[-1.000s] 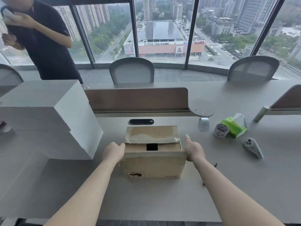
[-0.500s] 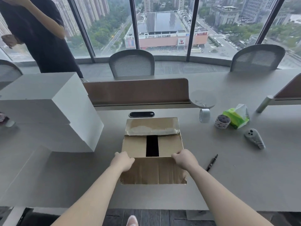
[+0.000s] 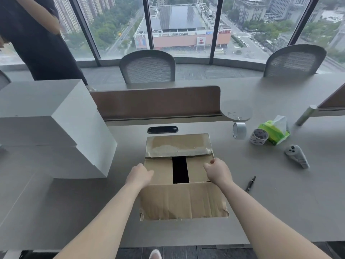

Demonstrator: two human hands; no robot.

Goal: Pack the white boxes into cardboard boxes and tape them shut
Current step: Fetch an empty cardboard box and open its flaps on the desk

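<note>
A brown cardboard box (image 3: pixel 183 200) stands on the grey desk in front of me. Its near flap hangs outward toward me and its far flap (image 3: pixel 178 144) lies back. The two inner side flaps lie flat with a dark gap (image 3: pixel 180 170) between them. My left hand (image 3: pixel 140 174) rests on the left inner flap, fingers reaching over its edge. With its fingers curled, my right hand (image 3: pixel 217 171) grips the right inner flap at the box's right edge. A stack of large white boxes (image 3: pixel 56 128) sits on the desk to the left.
Right of the box lie a clear tape roll (image 3: pixel 239 130), a patterned tape roll (image 3: pixel 259 136), a green tissue pack (image 3: pixel 276 130), a grey remote (image 3: pixel 296 156) and a black pen (image 3: pixel 250 184). A brown divider (image 3: pixel 155 101) runs behind. A person in dark clothes (image 3: pixel 37 43) stands back left.
Both hands went from the box's sides to the near flap, which folded outward toward me. They now sit on the inner side flaps. My view has tilted further down.
</note>
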